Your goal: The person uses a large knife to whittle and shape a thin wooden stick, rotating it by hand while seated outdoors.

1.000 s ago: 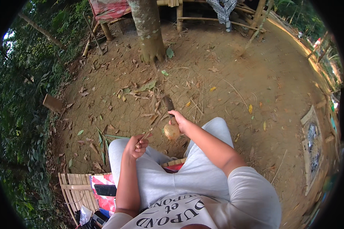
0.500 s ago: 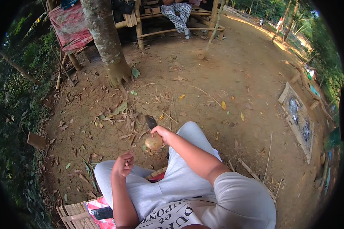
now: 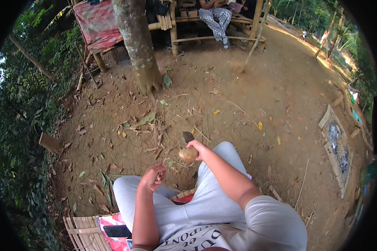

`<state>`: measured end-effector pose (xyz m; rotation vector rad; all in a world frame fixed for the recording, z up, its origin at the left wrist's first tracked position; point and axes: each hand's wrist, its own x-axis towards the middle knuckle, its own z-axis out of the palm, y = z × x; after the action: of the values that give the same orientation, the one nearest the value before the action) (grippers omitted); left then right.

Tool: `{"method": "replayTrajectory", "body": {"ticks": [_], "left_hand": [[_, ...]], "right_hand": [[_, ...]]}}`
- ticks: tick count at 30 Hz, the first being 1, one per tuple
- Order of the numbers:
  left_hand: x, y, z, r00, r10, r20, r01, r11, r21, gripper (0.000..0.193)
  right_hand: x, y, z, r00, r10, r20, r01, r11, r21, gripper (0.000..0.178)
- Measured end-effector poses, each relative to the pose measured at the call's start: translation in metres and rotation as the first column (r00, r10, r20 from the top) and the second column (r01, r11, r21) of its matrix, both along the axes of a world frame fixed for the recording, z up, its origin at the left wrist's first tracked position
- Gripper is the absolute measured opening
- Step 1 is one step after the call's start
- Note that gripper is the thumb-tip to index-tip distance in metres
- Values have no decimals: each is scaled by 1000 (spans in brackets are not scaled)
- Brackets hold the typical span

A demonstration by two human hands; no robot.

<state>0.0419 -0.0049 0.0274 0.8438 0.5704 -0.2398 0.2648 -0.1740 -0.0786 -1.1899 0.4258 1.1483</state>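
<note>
Above the middle of the bare ground [image 3: 276, 83], just beyond the grey trousers [image 3: 215, 203]: right hand [image 3: 199, 149], fingers clamped on a dark-bladed knife [image 3: 188, 137], blade pointing up and away toward the far edge of the ground. Handle hidden inside the grip. Directly below the blade, touching the same hand: round pale-brown object [image 3: 187, 155], raised clear of the trousers. Cannot tell the exact means of support.

To the left of the round object, and apart from it: left hand [image 3: 154, 177], raised over the left thigh, fingers curled together on a thin strip [image 3: 166, 161]. Strip too blurred for closer identification.

At the near left corner of the ground: slatted bench [image 3: 81, 232]. On its surface, just beside the left forearm [image 3: 145, 221]: red-and-white cloth [image 3: 109, 219], with a black phone [image 3: 116, 231] lying flat on top.

Near the left edge of the ground: wooden block [image 3: 49, 143], tilted. Near the right edge: wooden frame [image 3: 325, 117] around ash-grey material [image 3: 343, 161]. Toward the far edge: tree trunk [image 3: 140, 50], red hanging cloth [image 3: 98, 25], and bamboo platform [image 3: 174, 37] with a seated person [image 3: 217, 23] in patterned trousers
</note>
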Motion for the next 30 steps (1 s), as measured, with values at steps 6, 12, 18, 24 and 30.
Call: {"method": "replayTrajectory", "body": {"ticks": [6, 12, 18, 24, 30], "left_hand": [[0, 11, 6, 996, 46, -82, -56, 990, -128, 18], [-2, 48, -38, 970, 197, -139, -238, 873, -425, 22], [5, 52, -35, 968, 205, -146, -251, 827, -503, 26], [9, 39, -20, 957, 243, -160, -287, 879, -380, 24], [-3, 39, -2, 975, 194, -105, -218, 919, -328, 10]], "right_hand": [[4, -3, -11, 983, 64, 174, -51, 996, -80, 14], [12, 19, -7, 975, 121, 186, -96, 986, -139, 12], [23, 25, -34, 966, 216, 141, -186, 962, -201, 13], [22, 30, -39, 973, 189, 132, -157, 963, -218, 13], [24, 29, -45, 988, 119, 97, -100, 979, -178, 16]]}}
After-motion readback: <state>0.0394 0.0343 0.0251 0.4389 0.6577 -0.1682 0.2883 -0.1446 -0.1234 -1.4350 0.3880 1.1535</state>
